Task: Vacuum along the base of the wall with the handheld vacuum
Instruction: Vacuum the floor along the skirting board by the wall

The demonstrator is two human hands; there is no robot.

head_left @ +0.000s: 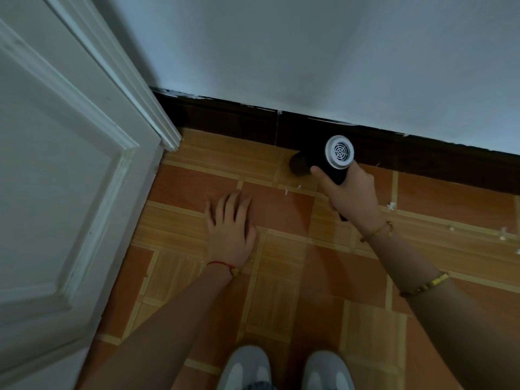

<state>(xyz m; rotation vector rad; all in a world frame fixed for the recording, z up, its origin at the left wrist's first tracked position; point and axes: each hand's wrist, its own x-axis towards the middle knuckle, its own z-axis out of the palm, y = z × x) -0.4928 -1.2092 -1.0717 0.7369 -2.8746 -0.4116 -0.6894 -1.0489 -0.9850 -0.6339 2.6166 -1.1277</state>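
An orange tiled floor (281, 277) meets a dark baseboard (225, 119) under a pale wall (309, 52), beside a white door (56, 164). The right hand (351, 192) grips the black handheld vacuum (334, 159), its nozzle down at the baseboard. The left hand (230, 229) hangs flat over the tiles, fingers spread and holding nothing.

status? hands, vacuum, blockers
Right hand grips vacuum, nozzle at skirting. Left hand flat on floor. White scraps ahead; door left.
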